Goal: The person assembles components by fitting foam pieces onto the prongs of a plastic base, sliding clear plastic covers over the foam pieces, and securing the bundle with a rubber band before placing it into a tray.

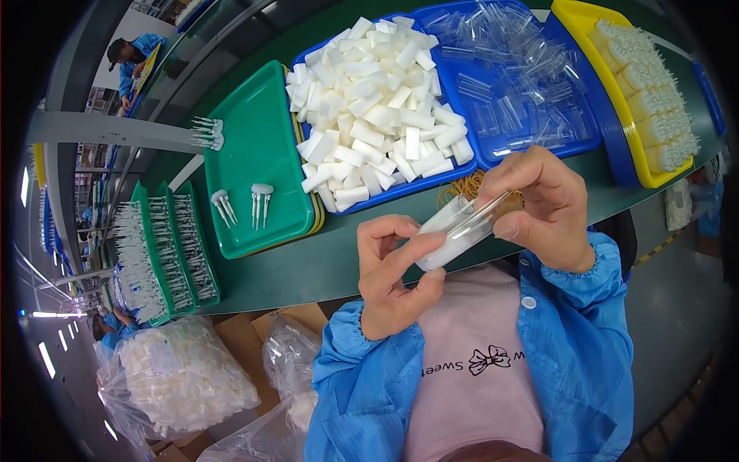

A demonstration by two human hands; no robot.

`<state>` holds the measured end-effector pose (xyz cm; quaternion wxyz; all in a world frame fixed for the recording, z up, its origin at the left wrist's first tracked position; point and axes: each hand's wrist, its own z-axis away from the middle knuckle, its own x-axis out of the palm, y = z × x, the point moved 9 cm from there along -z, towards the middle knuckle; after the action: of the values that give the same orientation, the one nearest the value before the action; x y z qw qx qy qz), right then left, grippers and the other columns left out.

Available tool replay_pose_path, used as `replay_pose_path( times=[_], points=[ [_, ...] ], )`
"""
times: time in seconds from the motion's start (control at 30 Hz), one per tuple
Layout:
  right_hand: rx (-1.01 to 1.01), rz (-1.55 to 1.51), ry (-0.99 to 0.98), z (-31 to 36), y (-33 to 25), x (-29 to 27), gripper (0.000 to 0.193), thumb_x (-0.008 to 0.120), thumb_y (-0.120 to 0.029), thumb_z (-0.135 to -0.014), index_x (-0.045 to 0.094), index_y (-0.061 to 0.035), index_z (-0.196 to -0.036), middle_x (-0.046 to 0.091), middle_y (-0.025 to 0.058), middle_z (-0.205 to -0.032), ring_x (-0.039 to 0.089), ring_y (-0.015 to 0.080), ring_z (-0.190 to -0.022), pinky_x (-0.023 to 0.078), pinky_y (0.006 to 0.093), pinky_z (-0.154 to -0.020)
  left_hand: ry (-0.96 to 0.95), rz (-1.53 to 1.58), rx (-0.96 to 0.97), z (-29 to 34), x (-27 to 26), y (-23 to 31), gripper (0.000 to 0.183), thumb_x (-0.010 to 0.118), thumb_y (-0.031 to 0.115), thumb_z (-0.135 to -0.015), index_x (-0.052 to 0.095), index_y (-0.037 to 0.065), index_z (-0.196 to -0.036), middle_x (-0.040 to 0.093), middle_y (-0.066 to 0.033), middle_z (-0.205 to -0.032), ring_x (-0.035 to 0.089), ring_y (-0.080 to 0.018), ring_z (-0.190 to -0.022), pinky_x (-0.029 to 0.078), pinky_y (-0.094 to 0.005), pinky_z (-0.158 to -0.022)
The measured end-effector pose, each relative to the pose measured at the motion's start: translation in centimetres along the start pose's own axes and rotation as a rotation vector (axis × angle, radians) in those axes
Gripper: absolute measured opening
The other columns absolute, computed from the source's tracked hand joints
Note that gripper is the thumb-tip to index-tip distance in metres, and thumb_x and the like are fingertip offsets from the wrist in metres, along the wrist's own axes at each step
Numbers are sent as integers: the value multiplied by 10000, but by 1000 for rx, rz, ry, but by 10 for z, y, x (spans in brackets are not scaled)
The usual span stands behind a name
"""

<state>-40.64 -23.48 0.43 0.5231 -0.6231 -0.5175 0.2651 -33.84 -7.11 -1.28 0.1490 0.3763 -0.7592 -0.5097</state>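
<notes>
I am holding a clear, glossy plastic sleeve (pixel 471 228) between my left hand (pixel 396 269) and right hand (pixel 545 209). It is slanting, its right end reaching farther from me. White foam (pixel 439 257) is showing at its left end; its exact fit is staying unclear.

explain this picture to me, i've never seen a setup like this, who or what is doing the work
There is no machine doing the work here: a person is using two bare hands. This one picture comes from a wide fisheye camera on their head, looking down, so straight edges bend.

The left hand and right hand hold a clear plastic piece between them, with something white showing at it; whether inside or behind is hard to tell.

On the dark green table are a green tray with small white pronged pieces, heaped white blocks, clear tubes and a yellow tray.
</notes>
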Motion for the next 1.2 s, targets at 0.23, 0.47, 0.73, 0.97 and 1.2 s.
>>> replay_pose_path(
  times=[0.23, 0.47, 0.73, 0.97, 1.2],
  points=[
    [-179, 324, -65, -1, -24, 4, 243, 792, -67, -699, 610, -41, -858, 625, 52, -846, 591, 170, -848, 457, 278, -728, 33, -3, -26, 3, -3, -3, 422, 660, -14, -668, 664, 21, -1089, 425, -113, -1107, 485, -233, -984, 434, -341, -866],
    [-58, 173, 9, 1, -9, -2, 226, 778, -76, -706, 617, -50, -863, 641, 45, -864, 547, 207, -1006, 433, 313, -840, 80, -240, 109, 6, -2, 16, 467, 672, -27, -644, 660, 36, -1106, 446, -118, -1082, 499, -237, -957, 451, -335, -836],
    [-352, 601, -212, 7, -46, 26, 278, 787, -103, -639, 664, -63, -886, 676, 44, -902, 570, 293, -987, 430, 384, -869, -215, 656, -417, -3, 21, -26, 842, 617, 302, -822, 175, -14, -1465, 352, -175, -1412, 399, -253, -1270, 269, -368, -1073],
    [-444, 803, -294, 17, -51, 44, 292, 797, -184, -622, 665, -136, -878, 677, 12, -930, 575, 261, -1002, 407, 485, -911, -341, 703, -534, -1, 23, -29, 752, 628, 188, -811, 265, 37, -1452, 422, -137, -1359, 387, -219, -1288, 283, -332, -1065],
    [-593, 873, -278, 30, -58, 55, 186, 737, -170, -701, 660, -193, -869, 686, -24, -931, 583, 208, -973, 407, 485, -931, -389, 932, -688, -3, 31, -31, 729, 670, 88, -767, 335, 55, -1414, 469, -93, -1295, 455, -173, -1209, 357, -296, -1012]
  ],
)
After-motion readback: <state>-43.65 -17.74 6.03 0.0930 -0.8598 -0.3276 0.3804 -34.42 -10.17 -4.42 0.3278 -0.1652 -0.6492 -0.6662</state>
